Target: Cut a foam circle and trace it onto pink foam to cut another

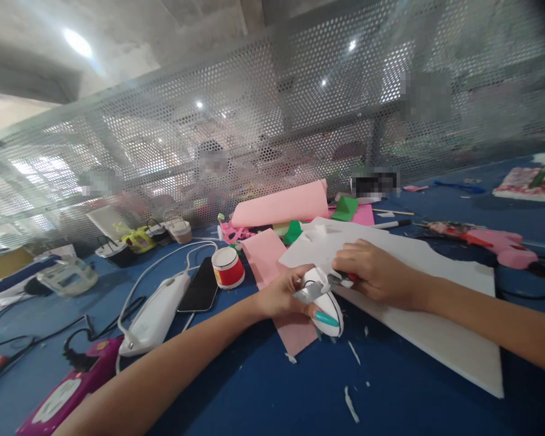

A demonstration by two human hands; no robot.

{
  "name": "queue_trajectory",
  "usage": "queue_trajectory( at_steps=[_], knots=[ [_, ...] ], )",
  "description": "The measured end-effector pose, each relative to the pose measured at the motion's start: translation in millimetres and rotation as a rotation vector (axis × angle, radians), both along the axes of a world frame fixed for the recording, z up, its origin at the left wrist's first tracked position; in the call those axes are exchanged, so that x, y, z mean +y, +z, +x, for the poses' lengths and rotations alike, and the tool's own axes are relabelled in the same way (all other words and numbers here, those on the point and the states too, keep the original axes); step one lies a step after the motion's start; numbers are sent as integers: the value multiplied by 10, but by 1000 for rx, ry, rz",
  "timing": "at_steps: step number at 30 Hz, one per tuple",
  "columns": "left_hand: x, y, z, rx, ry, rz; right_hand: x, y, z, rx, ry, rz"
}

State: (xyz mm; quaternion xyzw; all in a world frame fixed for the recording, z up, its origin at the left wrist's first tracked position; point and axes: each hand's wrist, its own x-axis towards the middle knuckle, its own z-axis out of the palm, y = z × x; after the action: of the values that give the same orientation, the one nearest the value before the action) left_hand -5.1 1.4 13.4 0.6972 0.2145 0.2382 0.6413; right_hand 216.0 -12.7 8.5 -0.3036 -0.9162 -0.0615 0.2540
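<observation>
- Blue bench (390, 393), mesh screen (236, 103) along its far edge.
- White piece (329, 303), well short of that edge, held in curled fingers of the left hand (281, 295).
- Right hand (372, 272): fingers closed on a knife (306, 293).
- By the far edge: pink roll (281, 206).

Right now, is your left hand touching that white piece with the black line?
Touching. The head view shows the left hand holding the white piece, its thumb lying across the surface.

Head-worn view, facing forward and down, above table (404, 387)
</observation>
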Motion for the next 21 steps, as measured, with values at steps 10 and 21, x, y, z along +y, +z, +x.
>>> queue_trajectory(
  at_steps=[10,21],
  knots=[
    [47,-73,27,-190,60,-371,47,-88,-11,226,-183,98],
    [80,-93,-17,-312,67,-434,47,-68,-18,209,-203,103]
  ],
)
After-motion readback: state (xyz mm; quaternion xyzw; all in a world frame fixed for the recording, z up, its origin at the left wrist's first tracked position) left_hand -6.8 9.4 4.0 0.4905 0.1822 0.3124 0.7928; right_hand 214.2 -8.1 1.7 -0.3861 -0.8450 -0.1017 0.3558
